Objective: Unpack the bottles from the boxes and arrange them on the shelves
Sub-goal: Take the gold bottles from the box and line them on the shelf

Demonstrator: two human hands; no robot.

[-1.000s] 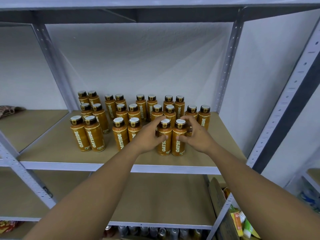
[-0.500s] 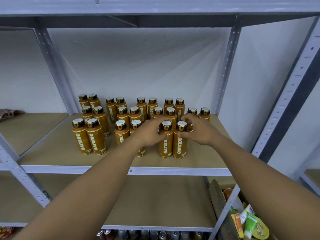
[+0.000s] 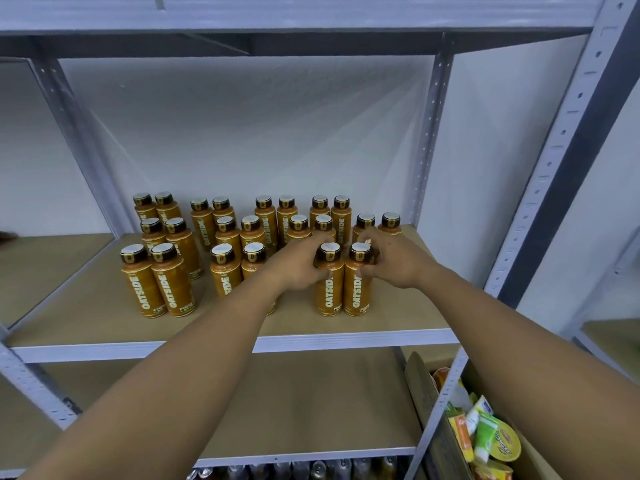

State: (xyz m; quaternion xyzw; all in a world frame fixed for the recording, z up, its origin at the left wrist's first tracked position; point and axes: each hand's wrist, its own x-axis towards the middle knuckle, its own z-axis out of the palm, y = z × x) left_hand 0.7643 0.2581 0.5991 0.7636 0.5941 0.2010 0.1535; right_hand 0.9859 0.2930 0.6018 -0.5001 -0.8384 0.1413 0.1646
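Note:
Several orange OATSIDE bottles with black caps stand upright in pairs on the middle shelf (image 3: 346,339). At the front right stands one pair: the left bottle (image 3: 328,289) and the right bottle (image 3: 356,289). My left hand (image 3: 298,266) grips the left bottle near its neck. My right hand (image 3: 391,261) curls round the neck of the right bottle. Both bottles rest on the shelf board. Another front pair (image 3: 157,282) stands at the left, and my left forearm partly hides a pair (image 3: 227,271) in the middle.
A grey metal upright (image 3: 550,174) rises at the right. A cardboard box (image 3: 426,403) of colourful packets sits at the lower right. The lower shelf board (image 3: 329,410) is bare, and can tops (image 3: 311,471) show below it. Bare board lies left of the bottles.
Both hands have slid up from the bottles' sides to their necks. The camera has tilted slightly, so the shelf sits lower in view.

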